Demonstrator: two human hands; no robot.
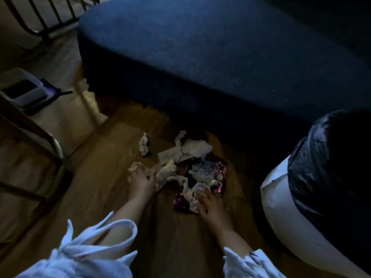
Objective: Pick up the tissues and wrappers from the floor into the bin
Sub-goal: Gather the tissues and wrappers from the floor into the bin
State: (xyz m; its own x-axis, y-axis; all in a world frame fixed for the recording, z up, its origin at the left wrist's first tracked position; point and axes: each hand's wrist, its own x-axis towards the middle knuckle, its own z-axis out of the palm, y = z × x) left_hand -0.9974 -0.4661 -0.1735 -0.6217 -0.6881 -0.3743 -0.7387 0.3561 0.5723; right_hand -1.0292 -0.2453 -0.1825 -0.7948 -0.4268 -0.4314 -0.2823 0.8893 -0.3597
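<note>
Crumpled white tissues [188, 152] lie in a heap on the wooden floor, with one small tissue [144, 145] apart to the left. A purple printed wrapper [206, 178] lies just below the heap. My left hand [140, 180] reaches into the tissues, its fingers curled round a crumpled one [135, 167]. My right hand [210, 203] lies on the near edge of the wrapper with fingers spread. The white bin [289, 215] with a black liner [325, 167] stands at the right, near my right hand.
A dark blue sofa [200, 53] fills the back, close behind the litter. A metal chair frame [54, 145] stands at the left. A white tray holding a dark object [24, 89] sits at the far left. A plastic bottle [90, 99] lies by the sofa corner.
</note>
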